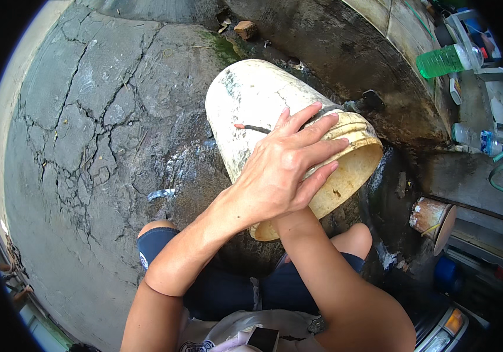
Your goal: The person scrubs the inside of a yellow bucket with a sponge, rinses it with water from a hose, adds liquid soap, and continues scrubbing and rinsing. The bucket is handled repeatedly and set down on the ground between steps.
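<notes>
Bucket (pixel 242 94): one, dirty white, tipped sideways over the ground (pixel 99 164), near the edge where the ground meets a dark wall (pixel 351 47). Its mouth faces lower right. Hands: two. The left hand (pixel 286 161) lies across the outer side by the rim, fingers extended and spread, palm down, not closed around it. The right hand's grip cannot be told (left hand and bucket obstruct the view); only the right forearm (pixel 316 252) shows, at the mouth. Surroundings: one stone (pixel 245 29) beyond the bucket, at the ground's far edge; to the right, one stained can (pixel 424 216) and two bottles, one green (pixel 441 61), one clear (pixel 467 136).
</notes>
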The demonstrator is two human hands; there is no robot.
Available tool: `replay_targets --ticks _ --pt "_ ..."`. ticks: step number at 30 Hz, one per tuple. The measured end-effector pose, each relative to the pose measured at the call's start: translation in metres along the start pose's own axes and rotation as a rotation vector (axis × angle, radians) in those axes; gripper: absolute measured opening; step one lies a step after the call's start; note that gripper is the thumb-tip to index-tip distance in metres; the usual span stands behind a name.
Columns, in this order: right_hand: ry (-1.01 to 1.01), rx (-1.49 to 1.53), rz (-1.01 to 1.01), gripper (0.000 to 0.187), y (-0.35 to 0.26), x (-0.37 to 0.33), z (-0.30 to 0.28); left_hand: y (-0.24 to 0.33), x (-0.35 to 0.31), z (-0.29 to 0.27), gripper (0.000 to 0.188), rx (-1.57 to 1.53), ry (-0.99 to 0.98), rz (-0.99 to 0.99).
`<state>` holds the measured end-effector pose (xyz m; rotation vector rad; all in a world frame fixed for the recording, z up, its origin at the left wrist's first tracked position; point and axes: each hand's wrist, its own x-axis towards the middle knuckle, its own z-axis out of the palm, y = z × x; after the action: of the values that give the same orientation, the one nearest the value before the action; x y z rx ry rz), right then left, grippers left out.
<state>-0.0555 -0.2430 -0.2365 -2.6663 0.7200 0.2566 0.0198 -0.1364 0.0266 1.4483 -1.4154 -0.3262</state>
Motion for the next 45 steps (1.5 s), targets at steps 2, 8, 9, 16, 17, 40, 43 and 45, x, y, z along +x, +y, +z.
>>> replay_targets --ticks 2,8,9,16,17,40,43,45 --pt "-0.045 0.178 -0.062 0.044 -0.033 -0.018 -0.001 0.0 0.003 0.002 0.036 -0.015 0.005 0.003" --pt "-0.422 0.429 -0.281 0.043 0.0 -0.135 -0.076 -0.008 0.013 -0.01 0.035 0.02 0.008 -0.035" --pt "-0.464 0.239 -0.367 0.043 0.028 -0.148 -0.102 -0.009 0.013 -0.012 0.035 0.014 0.022 -0.034" --pt "0.041 -0.542 -0.107 0.051 0.055 -0.152 -0.145 -0.01 0.021 -0.007 0.032 -0.002 0.176 -0.074" --pt "-0.118 -0.304 -0.043 0.046 0.027 -0.152 -0.126 -0.009 0.022 -0.005 0.031 0.008 0.142 -0.05" --pt "-0.299 -0.454 -0.225 0.035 0.09 0.032 -0.072 -0.011 0.005 -0.024 0.032 0.03 0.106 -0.151" --pt "-0.103 -0.372 -0.027 0.035 0.093 0.033 -0.053 -0.01 0.006 -0.025 0.032 0.007 0.153 -0.14" --pt "-0.052 -0.266 0.051 0.035 0.073 0.027 -0.023 -0.01 0.007 -0.026 0.032 0.008 0.143 -0.135"
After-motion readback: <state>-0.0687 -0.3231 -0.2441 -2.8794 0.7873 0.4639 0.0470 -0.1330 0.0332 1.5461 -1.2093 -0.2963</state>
